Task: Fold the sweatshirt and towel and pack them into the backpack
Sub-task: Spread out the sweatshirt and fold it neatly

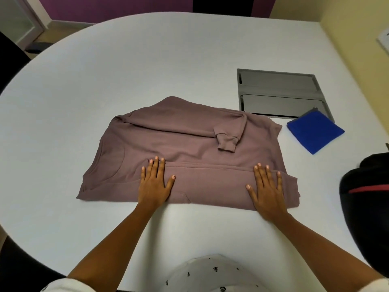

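Observation:
A mauve sweatshirt (189, 148) lies flat in the middle of the white table (147, 60), its sleeves folded across the body, one cuff showing on top. My left hand (154, 182) presses flat on the near folded strip, fingers straight and spread. My right hand (267, 188) presses flat on the same strip further right. A blue towel (315, 131), folded into a square, lies to the right of the sweatshirt. The black backpack (366, 211), with a red stripe, sits at the table's right edge, partly cut off by the frame.
A grey metal cable hatch (280, 89) is set into the table behind the towel, and the towel's far corner overlaps it. A dark chair (12, 60) stands at the far left. A yellow wall runs along the right side.

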A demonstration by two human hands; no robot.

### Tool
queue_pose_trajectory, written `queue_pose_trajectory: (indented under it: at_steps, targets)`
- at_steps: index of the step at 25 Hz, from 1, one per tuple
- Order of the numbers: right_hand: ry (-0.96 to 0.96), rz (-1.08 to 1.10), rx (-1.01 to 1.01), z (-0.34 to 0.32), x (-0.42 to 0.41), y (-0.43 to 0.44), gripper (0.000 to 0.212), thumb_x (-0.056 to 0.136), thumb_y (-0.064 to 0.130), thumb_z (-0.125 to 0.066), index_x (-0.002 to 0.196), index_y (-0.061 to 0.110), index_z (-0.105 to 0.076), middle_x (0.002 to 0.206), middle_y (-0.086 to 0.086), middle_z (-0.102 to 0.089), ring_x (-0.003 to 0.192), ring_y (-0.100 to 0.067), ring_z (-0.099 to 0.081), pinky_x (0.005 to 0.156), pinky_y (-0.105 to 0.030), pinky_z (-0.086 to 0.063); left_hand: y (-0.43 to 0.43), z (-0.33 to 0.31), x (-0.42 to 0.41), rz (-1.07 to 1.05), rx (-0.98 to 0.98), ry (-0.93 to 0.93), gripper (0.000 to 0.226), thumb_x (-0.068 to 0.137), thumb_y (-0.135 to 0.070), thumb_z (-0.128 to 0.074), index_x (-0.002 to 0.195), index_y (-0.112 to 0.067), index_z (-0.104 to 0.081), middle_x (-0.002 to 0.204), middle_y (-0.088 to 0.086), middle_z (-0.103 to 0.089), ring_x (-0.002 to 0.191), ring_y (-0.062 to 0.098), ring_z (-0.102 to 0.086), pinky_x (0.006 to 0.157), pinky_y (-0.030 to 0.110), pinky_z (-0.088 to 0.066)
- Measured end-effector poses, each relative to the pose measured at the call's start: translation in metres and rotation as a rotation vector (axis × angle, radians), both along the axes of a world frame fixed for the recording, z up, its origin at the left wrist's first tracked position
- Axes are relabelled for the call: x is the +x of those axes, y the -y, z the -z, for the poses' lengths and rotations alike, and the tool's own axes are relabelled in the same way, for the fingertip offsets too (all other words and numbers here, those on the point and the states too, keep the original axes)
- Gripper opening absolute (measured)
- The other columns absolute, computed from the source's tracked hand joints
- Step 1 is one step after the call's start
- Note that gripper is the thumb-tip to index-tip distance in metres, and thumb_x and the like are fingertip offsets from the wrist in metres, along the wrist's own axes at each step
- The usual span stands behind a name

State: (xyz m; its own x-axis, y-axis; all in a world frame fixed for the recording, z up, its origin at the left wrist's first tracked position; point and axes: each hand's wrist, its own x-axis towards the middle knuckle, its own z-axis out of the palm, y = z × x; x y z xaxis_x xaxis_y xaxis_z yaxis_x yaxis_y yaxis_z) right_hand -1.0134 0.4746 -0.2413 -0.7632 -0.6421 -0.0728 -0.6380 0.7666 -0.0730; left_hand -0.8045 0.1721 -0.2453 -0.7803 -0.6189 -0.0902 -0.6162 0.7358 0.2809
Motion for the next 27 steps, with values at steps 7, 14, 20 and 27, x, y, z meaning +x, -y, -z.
queue_pose_trajectory:
  at_steps: [7,14,20,27]
  targets:
    - [-0.005,0.031,-0.029,0.007,0.044,-0.055,0.074,0.096,0.057,-0.018,0.151,0.008,-0.022,0.159,-0.007,-0.02,0.148,-0.025,-0.012,0.118,-0.052,-0.011,-0.049,0.001,0.033,0.03,0.018,-0.035,0.084,0.09,-0.067,0.0,0.151,-0.011,-0.015,0.157,0.009,-0.02,0.146,0.024,-0.01,0.118,0.043,-0.006]
    - [0.017,0.035,-0.03,0.004,0.065,-0.09,0.074,0.097,0.059,-0.014,0.151,0.009,-0.025,0.157,-0.007,-0.024,0.147,-0.024,-0.017,0.119,-0.047,-0.009,-0.085,0.003,0.056,0.05,0.022,-0.054,0.083,0.091,-0.067,-0.004,0.151,-0.012,-0.018,0.157,0.006,-0.02,0.146,0.022,-0.011,0.118,0.039,0.0]
    - [-0.005,0.083,-0.319,-0.006,0.045,-0.052,0.061,0.096,0.047,-0.033,0.143,0.008,-0.041,0.152,-0.009,-0.036,0.142,-0.024,-0.028,0.119,-0.045,-0.014,-0.069,-0.013,0.025,0.028,0.053,-0.156,0.074,0.091,-0.055,-0.021,0.148,-0.009,-0.028,0.156,0.009,-0.026,0.145,0.026,-0.018,0.12,0.04,-0.004]
    - [0.026,-0.141,-0.318,-0.012,-0.004,0.032,0.066,0.079,0.016,-0.07,0.14,0.012,-0.045,0.153,-0.01,-0.033,0.14,-0.027,-0.031,0.113,-0.04,-0.026,-0.023,-0.019,-0.059,0.152,0.024,-0.103,0.071,0.092,-0.051,-0.024,0.15,-0.01,-0.025,0.158,0.006,-0.018,0.147,0.024,-0.011,0.118,0.036,0.003]
